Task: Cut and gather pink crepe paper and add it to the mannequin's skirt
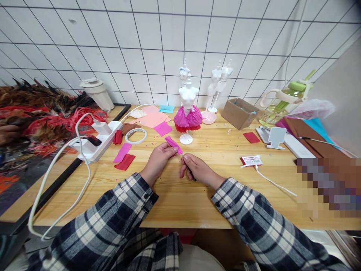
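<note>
two hands over table (197,203): left hand (158,160) pinching pink fringe (174,145), right hand (197,169) gripping dark tool (191,174).

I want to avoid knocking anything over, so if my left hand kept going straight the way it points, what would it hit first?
The left hand points up and right across the table. Past the pink fringed strip it holds, the first thing is probably the round white base of the mannequin stand, though depth is hard to judge.
</note>
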`<state>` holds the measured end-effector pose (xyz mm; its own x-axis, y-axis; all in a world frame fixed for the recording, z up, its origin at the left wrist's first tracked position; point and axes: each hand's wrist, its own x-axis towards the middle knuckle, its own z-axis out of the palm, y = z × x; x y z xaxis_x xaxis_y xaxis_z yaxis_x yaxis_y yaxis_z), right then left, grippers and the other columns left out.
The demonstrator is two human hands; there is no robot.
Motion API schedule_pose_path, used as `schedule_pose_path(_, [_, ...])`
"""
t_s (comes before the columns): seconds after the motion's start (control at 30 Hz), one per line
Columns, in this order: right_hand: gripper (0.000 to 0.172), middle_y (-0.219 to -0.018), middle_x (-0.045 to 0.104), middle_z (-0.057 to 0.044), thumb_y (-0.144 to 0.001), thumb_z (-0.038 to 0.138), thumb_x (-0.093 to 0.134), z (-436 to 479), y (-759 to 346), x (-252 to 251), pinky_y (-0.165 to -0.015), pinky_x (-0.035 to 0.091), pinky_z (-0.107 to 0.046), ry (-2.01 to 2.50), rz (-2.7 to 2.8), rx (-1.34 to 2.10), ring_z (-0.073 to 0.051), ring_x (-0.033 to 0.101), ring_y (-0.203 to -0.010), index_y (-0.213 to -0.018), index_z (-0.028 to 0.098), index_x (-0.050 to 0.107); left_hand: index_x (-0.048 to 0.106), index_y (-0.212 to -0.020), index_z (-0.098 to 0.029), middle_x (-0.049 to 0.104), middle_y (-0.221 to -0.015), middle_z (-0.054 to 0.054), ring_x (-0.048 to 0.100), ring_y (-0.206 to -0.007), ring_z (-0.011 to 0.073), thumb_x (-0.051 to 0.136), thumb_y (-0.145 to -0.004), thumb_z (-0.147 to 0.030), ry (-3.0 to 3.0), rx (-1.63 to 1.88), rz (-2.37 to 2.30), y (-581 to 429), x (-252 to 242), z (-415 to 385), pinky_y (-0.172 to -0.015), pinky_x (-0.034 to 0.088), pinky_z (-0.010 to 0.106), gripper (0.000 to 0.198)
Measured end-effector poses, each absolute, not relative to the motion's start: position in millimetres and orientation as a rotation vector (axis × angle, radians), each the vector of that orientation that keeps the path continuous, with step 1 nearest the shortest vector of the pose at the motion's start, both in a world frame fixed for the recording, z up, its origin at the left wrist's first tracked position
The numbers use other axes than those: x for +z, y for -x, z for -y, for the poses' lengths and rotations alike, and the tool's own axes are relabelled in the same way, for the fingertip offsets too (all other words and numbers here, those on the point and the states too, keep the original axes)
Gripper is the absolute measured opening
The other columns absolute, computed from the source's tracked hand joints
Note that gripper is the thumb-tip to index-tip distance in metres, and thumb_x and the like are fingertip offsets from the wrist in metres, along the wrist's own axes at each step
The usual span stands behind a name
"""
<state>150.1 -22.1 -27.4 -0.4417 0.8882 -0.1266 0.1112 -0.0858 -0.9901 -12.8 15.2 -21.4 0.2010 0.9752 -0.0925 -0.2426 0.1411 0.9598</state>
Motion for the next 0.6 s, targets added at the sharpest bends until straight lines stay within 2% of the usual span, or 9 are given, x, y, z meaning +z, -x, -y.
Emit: schedule_pose_path(0.6, [0.033,-0.051,0.055,0.006,-0.096,0.051,0.030,21.2,-150.8,-28.7,-0.036,0.028,-0.020,1.119,1.605,1.576,-0.008,0.038,-0.035,-0.081,0.023,0.038,0.065,-0.082,-0.015,0.068,-0.075,0.001,0.059,-0.068,0.0140,0.080,-0.064,-0.030,-1.004,1.082,-0.932,13.7,-20.8,-16.0,-0.071,0.044,0.027,0.028])
